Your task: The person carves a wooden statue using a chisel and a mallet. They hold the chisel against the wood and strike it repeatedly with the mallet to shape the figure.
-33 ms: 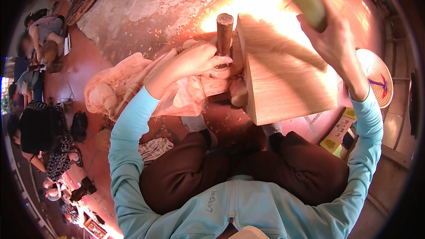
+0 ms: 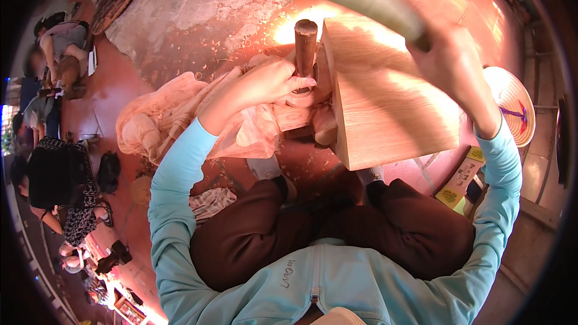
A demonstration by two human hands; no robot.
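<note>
My left hand (image 2: 272,82) is closed around the lower part of an upright chisel (image 2: 305,48), its thick brown round handle rising above the fingers. The chisel's blade is hidden behind the hand, down at the carved wood. My right hand (image 2: 448,63), smeared by motion, grips a pale green, club-like mallet (image 2: 367,3). The mallet's head reaches left, above the chisel handle and apart from it. A reddish wood carving (image 2: 162,114) with drape-like folds lies under my left forearm. To its right, a big squared wooden block (image 2: 391,102) stands between my feet and beneath my right hand.
Wood shavings litter the tiled floor beyond the carving. A striped cloth (image 2: 212,203) lies by my left knee. At right are a yellow-green box (image 2: 460,177) and a woven conical hat (image 2: 510,107). Several people (image 2: 63,174) sit along the left side.
The mallet has swung down and left, from pointing up and away to lying nearly level above the chisel. My right hand turned with it; my left hand and the chisel stay put.
</note>
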